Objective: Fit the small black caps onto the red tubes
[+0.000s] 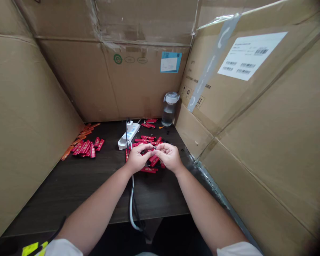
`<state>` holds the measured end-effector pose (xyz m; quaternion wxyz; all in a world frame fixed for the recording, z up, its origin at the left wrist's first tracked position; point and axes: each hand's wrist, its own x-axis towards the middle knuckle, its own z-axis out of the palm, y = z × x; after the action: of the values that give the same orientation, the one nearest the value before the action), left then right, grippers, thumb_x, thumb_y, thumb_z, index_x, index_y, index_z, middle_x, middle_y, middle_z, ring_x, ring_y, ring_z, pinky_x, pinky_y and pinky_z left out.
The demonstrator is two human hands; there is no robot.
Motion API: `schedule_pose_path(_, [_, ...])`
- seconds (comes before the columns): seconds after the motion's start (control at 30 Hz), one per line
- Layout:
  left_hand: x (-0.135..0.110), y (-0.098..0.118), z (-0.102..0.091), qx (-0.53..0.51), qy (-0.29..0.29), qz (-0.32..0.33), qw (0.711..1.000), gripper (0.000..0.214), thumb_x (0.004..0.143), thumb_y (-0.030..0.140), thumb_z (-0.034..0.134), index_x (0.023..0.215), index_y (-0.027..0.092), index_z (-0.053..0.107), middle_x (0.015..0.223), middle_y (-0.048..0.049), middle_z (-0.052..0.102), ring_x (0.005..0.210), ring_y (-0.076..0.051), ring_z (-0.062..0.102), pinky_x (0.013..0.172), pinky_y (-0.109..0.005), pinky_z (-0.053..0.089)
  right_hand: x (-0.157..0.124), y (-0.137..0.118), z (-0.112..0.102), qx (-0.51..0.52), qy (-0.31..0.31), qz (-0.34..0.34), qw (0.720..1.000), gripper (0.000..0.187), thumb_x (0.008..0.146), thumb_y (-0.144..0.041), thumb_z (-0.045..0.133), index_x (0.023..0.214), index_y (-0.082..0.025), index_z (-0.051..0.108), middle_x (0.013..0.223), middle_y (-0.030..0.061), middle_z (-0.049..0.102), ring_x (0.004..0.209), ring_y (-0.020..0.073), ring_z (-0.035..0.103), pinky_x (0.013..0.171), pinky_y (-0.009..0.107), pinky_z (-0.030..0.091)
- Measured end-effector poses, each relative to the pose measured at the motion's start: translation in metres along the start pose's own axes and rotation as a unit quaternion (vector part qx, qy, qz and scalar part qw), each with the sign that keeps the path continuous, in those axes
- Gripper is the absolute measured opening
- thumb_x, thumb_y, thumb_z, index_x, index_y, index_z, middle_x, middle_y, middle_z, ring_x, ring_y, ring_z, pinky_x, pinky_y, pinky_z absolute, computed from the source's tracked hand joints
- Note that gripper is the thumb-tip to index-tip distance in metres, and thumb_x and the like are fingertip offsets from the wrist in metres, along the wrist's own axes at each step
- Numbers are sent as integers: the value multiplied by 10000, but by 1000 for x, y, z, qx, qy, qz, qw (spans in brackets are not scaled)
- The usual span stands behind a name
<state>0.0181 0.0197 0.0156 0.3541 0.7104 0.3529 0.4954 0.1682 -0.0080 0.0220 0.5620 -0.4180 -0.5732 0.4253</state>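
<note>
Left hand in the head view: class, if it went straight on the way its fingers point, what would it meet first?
Most likely the small dark piece at the fingertips, with the right hand just beyond; whether the left hand already touches that piece is unclear.

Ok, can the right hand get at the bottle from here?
Probably yes: nothing tall stands between the right hand and the bottle, though that hand is busy with a small dark piece.

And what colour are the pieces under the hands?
The pieces are mostly red, clearest in the head view.
</note>
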Motion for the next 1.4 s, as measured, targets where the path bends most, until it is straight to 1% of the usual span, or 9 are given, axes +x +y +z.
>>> schedule_pose_path(0.17, [-3,-5,4,35,63,58,996,139,752,251,661,867,175,680,810,-33,643,782,-140,603,751,-272,491,-2,8,9,-51,75,-73,993,233,723,-371,670,735,-148,602,498,-44,446,413,62,356,404,203,312])
schedule_pose_path(0.27, [-5,-7,7,40,74,80,993,142,768,235,645,900,192,676,825,-27,631,798,-137,596,761,-270,479,-4,10,10,-56,83,-91,991,210,725,-356,669,736,-153,614,517,-28,478,428,73,384,421,213,338])
schedule_pose_path(0.5, [-5,-5,3,68,-13,116,991,175,797,171,580,930,207,689,732,-10,584,692,-117,539,655,-242,452,-7,4,3,-38,0,-61,997,192,723,-329,677,708,-156,596,523,-36,478,433,65,383,423,203,337])
schedule_pose_path(0.73, [-1,1,-1,168,-36,194,966,214,815,146,542,955,217,688,778,-31,673,692,-147,494,655,-281,439,-1,0,-9,30,-65,20,997,224,689,-327,711,680,-148,576,425,-69,436,338,47,348,336,179,265])
schedule_pose_path(0.93, [2,0,-1,258,-28,162,952,226,823,172,528,978,210,689,838,-41,707,738,-172,539,704,-313,467,8,1,-10,204,0,88,975,260,646,-315,741,671,-163,531,405,-112,349,296,8,190,269,150,155])
schedule_pose_path(1.07, [10,-9,0,289,-7,83,954,227,805,232,573,997,212,692,947,-54,711,868,-205,604,831,-356,483,19,3,-19,266,62,109,956,282,609,-280,757,686,-180,504,435,-120,331,321,9,207,280,133,175])
schedule_pose_path(1.23, [21,-21,4,307,-48,-18,950,257,790,261,593,1029,223,680,1037,-59,690,976,-227,623,882,-358,483,29,25,-22,149,127,172,966,259,570,-270,743,636,-169,513,426,-102,386,309,23,286,290,162,275])
schedule_pose_path(1.3, [22,-22,6,315,-55,-22,947,273,783,268,601,1042,214,669,1075,-71,667,1001,-233,612,904,-365,474,31,34,-23,64,158,168,971,214,605,-291,704,638,-165,535,423,-89,404,288,41,322,281,182,283])
schedule_pose_path(1.4, [21,-20,5,301,-27,-9,953,294,786,283,595,1062,192,644,1080,-90,627,1003,-234,596,920,-374,464,32,42,-28,-63,187,144,970,175,673,-319,630,698,-151,591,435,-65,448,286,80,401,290,202,299])
